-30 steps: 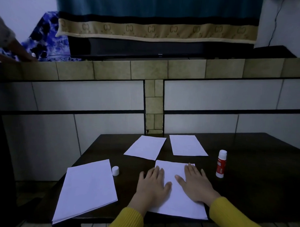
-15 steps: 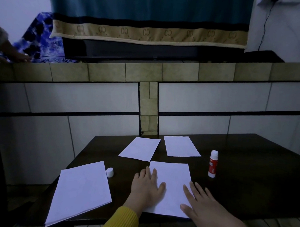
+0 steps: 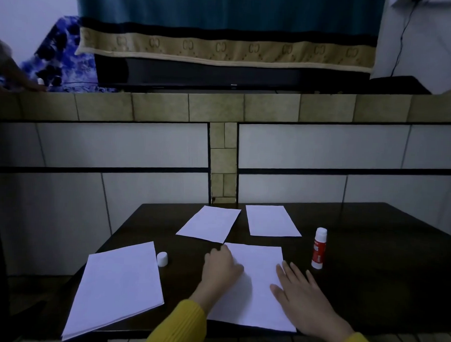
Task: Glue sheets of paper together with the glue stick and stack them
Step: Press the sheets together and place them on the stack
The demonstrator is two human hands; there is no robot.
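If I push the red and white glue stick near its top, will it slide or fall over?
The red and white glue stick stands upright on the dark wooden table, tall on a narrow base, so a push near its top would probably tip it. Being round, it may then roll. It stands uncapped; its small white cap sits apart, so the tip might smear.

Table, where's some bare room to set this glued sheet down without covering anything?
The widest bare patch of table is right of the glue stick, out to the far edge. A narrower strip lies between the paper stack with the cap and the left hand. The middle is crowded: the sheet under both hands and two sheets behind.
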